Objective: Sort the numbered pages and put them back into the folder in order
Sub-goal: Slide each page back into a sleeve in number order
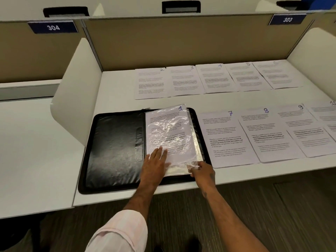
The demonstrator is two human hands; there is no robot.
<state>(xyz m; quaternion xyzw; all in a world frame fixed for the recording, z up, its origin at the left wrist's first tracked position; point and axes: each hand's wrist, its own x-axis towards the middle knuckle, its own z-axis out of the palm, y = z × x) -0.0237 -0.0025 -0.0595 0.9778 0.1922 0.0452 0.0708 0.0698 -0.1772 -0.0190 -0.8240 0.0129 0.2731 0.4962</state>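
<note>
A black zip folder (116, 148) lies open on the white desk. On its right half sits page 1 (171, 124) inside a crinkled clear plastic sleeve (189, 162). My left hand (156, 162) rests flat on the sleeve's lower left, fingers together. My right hand (201, 171) pinches the sleeve's lower right corner. Pages 2 (151, 83), 3 (183, 80), 4 (216, 78), 5 (243, 76) and one more page (278, 73) lie in a row at the back. Pages 7 (227, 137), 8 (267, 133), 9 (300, 124) and 10 (325, 113) lie in the front row.
A white curved divider (76, 99) stands left of the folder, another (316, 46) at the right. A beige partition (181, 40) closes the back. Label plates 304 (53, 27) and 303 (287, 19) hang on top. The desk's front edge (254, 176) runs just below the pages.
</note>
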